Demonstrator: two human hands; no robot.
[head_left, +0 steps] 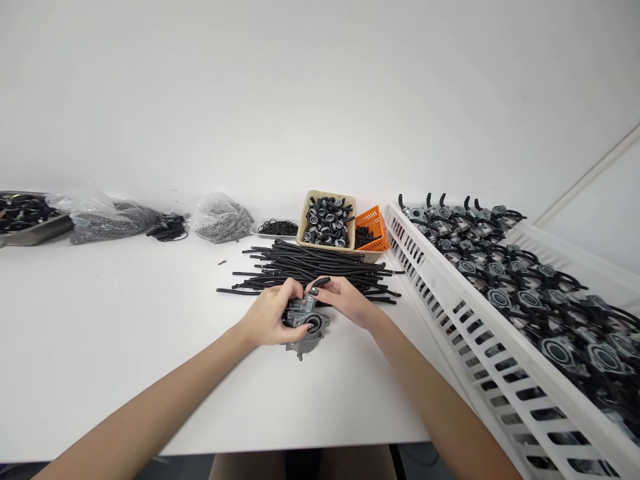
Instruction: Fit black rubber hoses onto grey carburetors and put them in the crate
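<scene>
A grey metal carburetor (306, 337) is held just above the white table in front of me. My left hand (273, 313) is closed around its left side, with the thumb across the round bore. At the top of the carburetor is a cap with a black rubber elbow (321, 283). My right hand (345, 299) pinches this cap from the right, fingers bent around it. The fingers partly cover the cap, so its seating on the body is hard to see. Just behind both hands lies a pile of black rubber hoses (295, 263).
A white slatted crate (450, 293) full of carburetors stands at the right. Behind the hoses are a beige basket (301, 230) of caps, an orange basket (383, 230), and a small tray of black rings (277, 228). Plastic bags (220, 217) of parts and a metal tray (37, 233) line the wall.
</scene>
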